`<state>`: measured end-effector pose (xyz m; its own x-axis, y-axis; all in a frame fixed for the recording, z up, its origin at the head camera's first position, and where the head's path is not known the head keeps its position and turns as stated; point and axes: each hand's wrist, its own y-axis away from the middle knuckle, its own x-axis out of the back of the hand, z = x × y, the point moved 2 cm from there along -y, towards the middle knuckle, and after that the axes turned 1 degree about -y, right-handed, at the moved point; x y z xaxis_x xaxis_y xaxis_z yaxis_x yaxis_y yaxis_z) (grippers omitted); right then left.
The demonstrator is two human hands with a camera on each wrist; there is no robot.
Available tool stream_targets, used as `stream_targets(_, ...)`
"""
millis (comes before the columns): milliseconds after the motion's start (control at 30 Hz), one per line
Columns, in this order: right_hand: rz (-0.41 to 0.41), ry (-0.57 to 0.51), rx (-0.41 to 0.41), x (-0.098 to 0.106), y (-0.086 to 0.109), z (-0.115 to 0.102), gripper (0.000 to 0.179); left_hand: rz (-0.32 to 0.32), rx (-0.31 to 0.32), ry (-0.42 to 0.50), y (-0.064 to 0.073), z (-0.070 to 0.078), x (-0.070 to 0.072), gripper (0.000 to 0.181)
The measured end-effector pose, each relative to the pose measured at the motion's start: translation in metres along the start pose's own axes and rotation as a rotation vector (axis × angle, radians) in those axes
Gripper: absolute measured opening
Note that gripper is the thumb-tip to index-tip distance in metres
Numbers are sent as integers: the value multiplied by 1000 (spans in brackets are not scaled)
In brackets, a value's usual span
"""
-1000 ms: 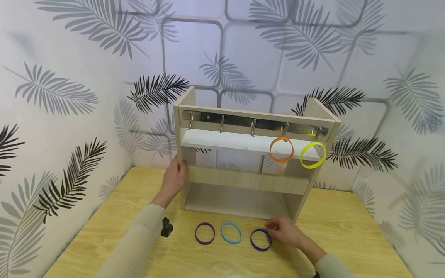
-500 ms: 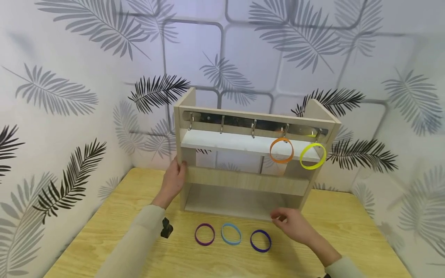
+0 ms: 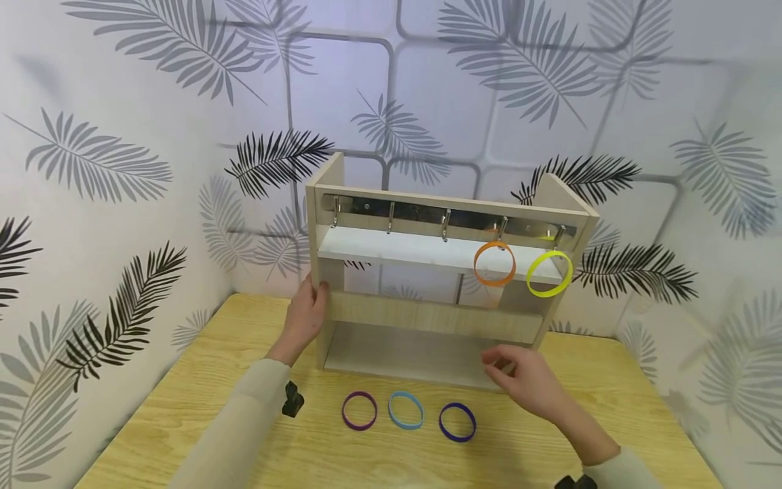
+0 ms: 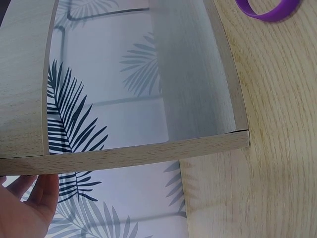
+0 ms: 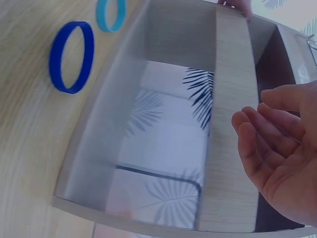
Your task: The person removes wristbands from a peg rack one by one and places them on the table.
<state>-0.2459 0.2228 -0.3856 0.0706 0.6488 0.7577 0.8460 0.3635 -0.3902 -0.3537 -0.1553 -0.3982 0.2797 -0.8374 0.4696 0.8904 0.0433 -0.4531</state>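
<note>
My left hand grips the left side panel of a small wooden shelf unit. In the left wrist view, fingers show at that panel. My right hand is raised before the unit's lower right part, its fingers loosely bent with nothing between them. An orange silicone wristband and a yellow one hang from the two rightmost hooks of a metal hook rail. On the table lie a purple wristband, a light blue one and a dark blue one.
The unit stands on a wood-grain table, close to a leaf-patterned wall. Several hooks line the rail, and the left ones carry no band. A white inner shelf lies below the rail.
My right hand has lifted away from beside the dark blue wristband and moved up and to the right. The left hand and the bands have stayed in place.
</note>
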Motion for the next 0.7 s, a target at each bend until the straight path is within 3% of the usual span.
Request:
stream_targets(567,250,76,205,44,-15,-32,20,3,2,21,1,5,1,50)
stream_targets(700,292,90,221,55,-19,-39,20,4,-2,16,2,5,1,49)
